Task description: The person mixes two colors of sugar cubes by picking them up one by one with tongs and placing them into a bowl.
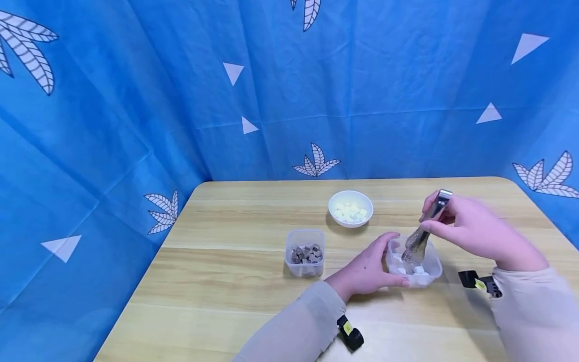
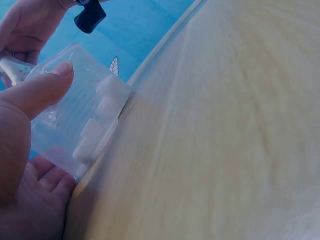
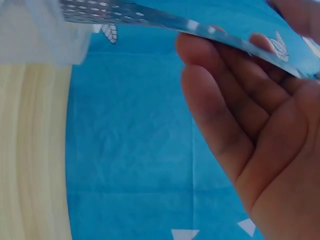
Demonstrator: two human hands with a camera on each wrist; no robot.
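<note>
The left hand [image 1: 366, 271] grips a clear tub [image 1: 422, 269] of white cubes [image 1: 418, 270] on the desk [image 1: 226, 281]. The right hand [image 1: 470, 234] pinches metal tongs [image 1: 425, 229], tips down inside it. Beyond them, a white bowl [image 1: 350, 208] already holds cubes, though several are left in the tub.

tongs' tips [image 1: 409, 256] hidden among white cubes, clear tub [image 2: 75, 120] blurred (left wrist view), right hand [image 3: 260, 145] cut off

No legible text or labels anywhere.
</note>
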